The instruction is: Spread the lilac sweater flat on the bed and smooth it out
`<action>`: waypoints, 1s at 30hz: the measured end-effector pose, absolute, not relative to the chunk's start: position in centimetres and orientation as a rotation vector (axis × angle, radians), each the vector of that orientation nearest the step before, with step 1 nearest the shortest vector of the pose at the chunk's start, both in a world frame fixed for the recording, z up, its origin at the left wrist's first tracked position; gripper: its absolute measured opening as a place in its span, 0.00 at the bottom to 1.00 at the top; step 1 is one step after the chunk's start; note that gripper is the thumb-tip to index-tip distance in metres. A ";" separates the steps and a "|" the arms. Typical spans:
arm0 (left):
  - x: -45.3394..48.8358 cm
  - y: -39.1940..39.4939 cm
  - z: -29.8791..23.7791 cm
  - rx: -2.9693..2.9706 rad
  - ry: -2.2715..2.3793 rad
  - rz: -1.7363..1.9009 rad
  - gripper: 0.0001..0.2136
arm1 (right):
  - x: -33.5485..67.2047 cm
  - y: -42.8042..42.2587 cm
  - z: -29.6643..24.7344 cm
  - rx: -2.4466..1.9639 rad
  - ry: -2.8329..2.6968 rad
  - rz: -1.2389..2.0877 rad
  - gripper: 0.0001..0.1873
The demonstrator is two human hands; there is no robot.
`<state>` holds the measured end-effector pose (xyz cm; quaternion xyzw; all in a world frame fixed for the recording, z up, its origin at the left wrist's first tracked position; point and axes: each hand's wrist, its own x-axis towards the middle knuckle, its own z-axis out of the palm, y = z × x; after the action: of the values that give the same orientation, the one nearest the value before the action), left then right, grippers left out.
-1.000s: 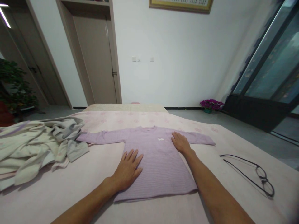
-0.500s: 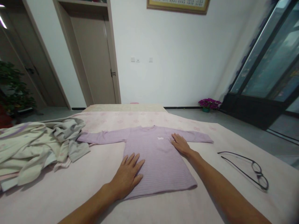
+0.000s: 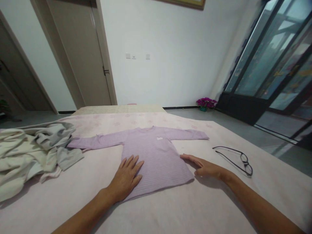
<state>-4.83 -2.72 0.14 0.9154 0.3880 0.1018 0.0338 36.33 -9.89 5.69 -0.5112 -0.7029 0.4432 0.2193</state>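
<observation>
A lilac ribbed long-sleeved shirt (image 3: 158, 162) lies spread flat on a pale pink cloth, its neck pointing away from me and both sleeves stretched out sideways. A small white mark shows on its chest. My left hand (image 3: 126, 177) rests flat on the lower left part of the shirt, fingers spread. Beside the shirt's right edge is my right hand (image 3: 204, 167), fingers extended and thumb apart, the fingertips at the side seam. Whether those fingertips touch the fabric I cannot tell. Nothing is gripped in either hand.
A heap of grey and cream clothes (image 3: 36, 149) lies at the left, against the left sleeve's cuff. Black-framed glasses (image 3: 244, 159) lie to the right on the pink cloth (image 3: 170, 211). Beyond are a door (image 3: 80, 52), a wall and a pot of magenta flowers (image 3: 206, 103).
My right hand has left the shirt's upper right chest and come down to its right side edge. My left hand stays on the shirt. The view has turned slightly right.
</observation>
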 end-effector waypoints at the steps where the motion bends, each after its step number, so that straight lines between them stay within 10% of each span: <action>1: -4.8 -2.7 0.2 2.815 1.195 0.314 0.25 | 36.5 -10.6 5.7 -1.455 -1.997 1.194 0.44; 15: -4.9 -3.0 0.4 2.849 1.140 0.328 0.26 | 32.6 -12.7 0.9 -1.790 -2.011 0.102 0.32; 30: -4.9 -3.2 1.7 2.881 0.963 0.152 0.24 | 28.3 -7.0 8.3 -1.698 -2.117 0.492 0.33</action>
<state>-4.86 -3.22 1.68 0.9460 0.3164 0.0500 0.0502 28.29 -7.04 8.32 -0.6044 -0.7535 0.1752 0.1904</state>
